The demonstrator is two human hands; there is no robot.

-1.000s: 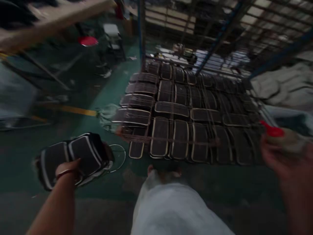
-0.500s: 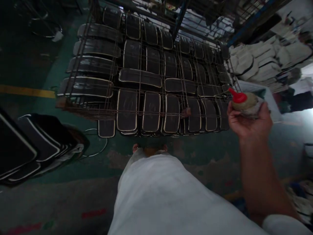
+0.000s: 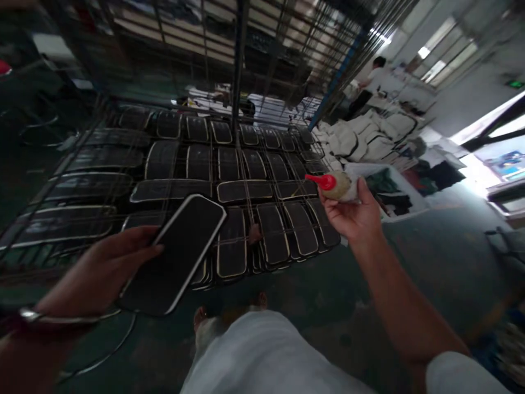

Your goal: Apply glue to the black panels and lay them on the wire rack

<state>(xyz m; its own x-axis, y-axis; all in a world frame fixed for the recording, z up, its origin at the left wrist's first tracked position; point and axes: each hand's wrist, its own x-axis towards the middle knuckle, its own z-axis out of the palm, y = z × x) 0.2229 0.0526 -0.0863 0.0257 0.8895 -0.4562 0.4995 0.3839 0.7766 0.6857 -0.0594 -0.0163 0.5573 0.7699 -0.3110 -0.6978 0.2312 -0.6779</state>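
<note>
The wire rack (image 3: 123, 126) fills most of what we look down on, its low shelf covered nearly edge to edge with flat black panels (image 3: 262, 164) trimmed in a pale border, laid in rows and in some spots stacked. So, as we judge it, much of the laying-out is already done, and the one panel in hand is not yet on the shelf. Beyond the rack lies a heap of pale fabric pieces (image 3: 361, 137), with another person (image 3: 371, 76) standing behind it. Our left hand (image 3: 102, 268) is closed around a single black panel (image 3: 174, 254), held tilted above the front row, its face plain and dark, its thin light rim showing along the edges. Our right hand (image 3: 353, 213) is clamped on a small squeeze bottle (image 3: 338, 186) with a red nozzle pointing left, raised over the rack's right front corner. The two hands are well apart.
</note>
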